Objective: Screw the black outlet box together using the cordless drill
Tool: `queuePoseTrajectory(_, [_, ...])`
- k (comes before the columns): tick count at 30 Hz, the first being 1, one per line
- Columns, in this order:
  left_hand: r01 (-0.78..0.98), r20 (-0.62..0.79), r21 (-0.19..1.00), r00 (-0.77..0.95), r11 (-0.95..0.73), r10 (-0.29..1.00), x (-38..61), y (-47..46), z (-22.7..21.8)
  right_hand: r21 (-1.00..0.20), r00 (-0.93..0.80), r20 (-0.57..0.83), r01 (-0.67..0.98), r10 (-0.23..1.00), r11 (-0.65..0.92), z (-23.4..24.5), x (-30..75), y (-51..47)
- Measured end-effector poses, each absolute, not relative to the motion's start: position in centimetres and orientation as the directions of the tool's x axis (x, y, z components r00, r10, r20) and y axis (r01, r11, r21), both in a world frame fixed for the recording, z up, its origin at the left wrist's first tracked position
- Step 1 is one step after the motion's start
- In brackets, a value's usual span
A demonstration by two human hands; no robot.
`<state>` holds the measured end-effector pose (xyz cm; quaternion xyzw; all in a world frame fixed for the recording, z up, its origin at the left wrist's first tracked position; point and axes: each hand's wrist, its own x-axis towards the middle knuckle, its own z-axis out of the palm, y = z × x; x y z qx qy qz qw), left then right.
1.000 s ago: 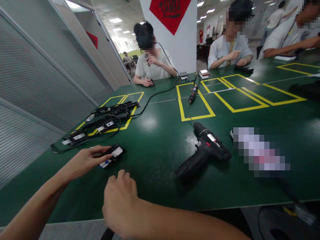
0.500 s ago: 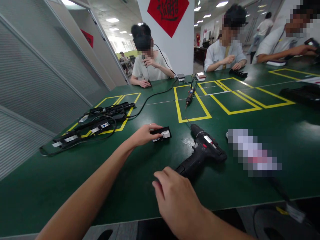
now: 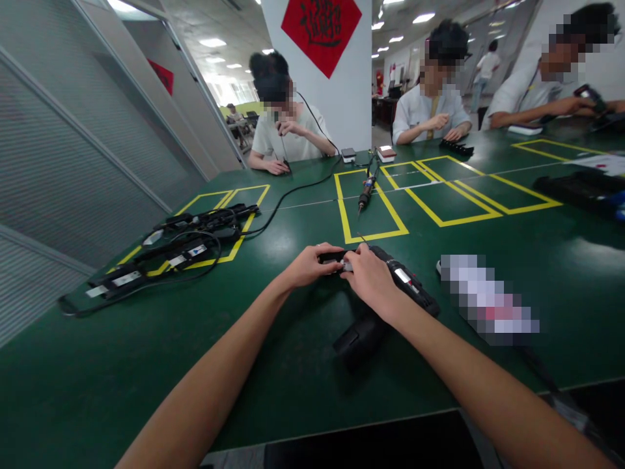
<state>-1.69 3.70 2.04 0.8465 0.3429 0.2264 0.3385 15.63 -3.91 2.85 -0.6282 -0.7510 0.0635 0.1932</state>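
Note:
A small black plastic part is held between the thumb and fingers of my left hand, just over the green table. My right hand meets it from the other side, with fingertips closed on the small light-coloured piece at the part's right end. Much of both pieces is covered by my fingers. A black cordless drill lies beneath and beside my right hand and wrist, its handle toward me and its thin bit pointing away.
A slim electric screwdriver lies within yellow tape lines. Black devices with cables are heaped at the left. A blurred-out pale object sits right of the drill. Several people work along the far side; a black tray stands far right.
My right hand has come forward from near the table's front edge to the black part and closed on its light piece. My left hand, still holding the part, has shifted right toward the drill.

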Motion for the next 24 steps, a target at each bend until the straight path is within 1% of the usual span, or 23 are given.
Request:
queuePoseTrajectory(7, [0.458,0.129,0.718,0.653,-0.525,0.747,-1.4,3.8,2.1,-0.371,-0.028,0.199,0.923,0.98,0.102,2.7,14.8,-3.9])
queuePoseTrajectory(13, [0.447,0.183,0.702,0.639,-0.554,0.747,-1.1,3.4,1.9,-0.386,0.014,0.216,0.92,0.976,0.072,2.6,14.6,-4.2])
queuePoseTrajectory(15, [0.436,0.184,0.716,0.634,-0.544,0.751,-0.9,3.4,1.5,-0.389,0.023,0.217,0.919,0.976,0.065,2.4,14.7,-4.3])
queuePoseTrajectory(20, [0.381,0.161,0.806,0.596,-0.453,0.787,-0.8,3.7,0.6,-0.409,0.005,0.236,0.908,0.972,0.095,2.1,14.8,-4.4])
queuePoseTrajectory(22, [0.401,0.16,0.796,0.581,-0.452,0.798,-0.9,3.8,0.9,-0.43,-0.002,0.258,0.895,0.966,0.117,2.3,15.0,-4.6])
queuePoseTrajectory(24, [0.452,0.218,0.737,0.545,-0.503,0.81,-1.0,3.2,2.0,-0.463,0.007,0.292,0.876,0.956,0.135,2.9,15.5,-5.0])
